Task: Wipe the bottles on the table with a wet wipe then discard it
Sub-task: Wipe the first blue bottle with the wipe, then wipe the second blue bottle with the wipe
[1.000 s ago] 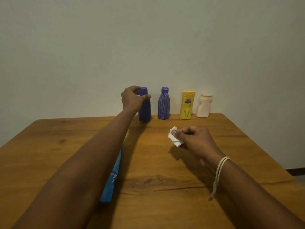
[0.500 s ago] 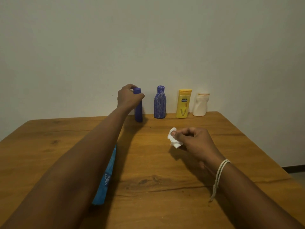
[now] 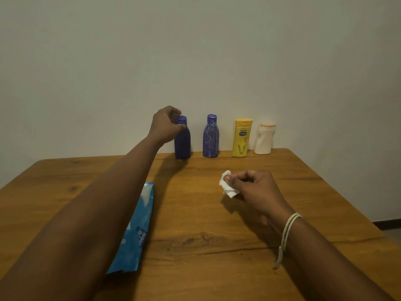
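Observation:
Several bottles stand in a row against the wall at the table's far edge. My left hand (image 3: 166,126) grips the neck of the dark blue bottle (image 3: 182,142) at the left end; its base rests on the wood. Beside it stand a streaked blue bottle (image 3: 210,136), a yellow lotion bottle (image 3: 241,137) and a white bottle (image 3: 264,139). Nearer to me, my right hand (image 3: 253,190) pinches a crumpled white wet wipe (image 3: 226,187) just above the table.
A blue wet wipe pack (image 3: 135,231) lies flat under my left forearm. The wooden table (image 3: 195,224) ends at the right against a bare wall, and its far edge meets the wall behind the bottles.
My left hand stayed on the dark blue bottle's neck at the far edge. The right hand with the wipe hardly moved.

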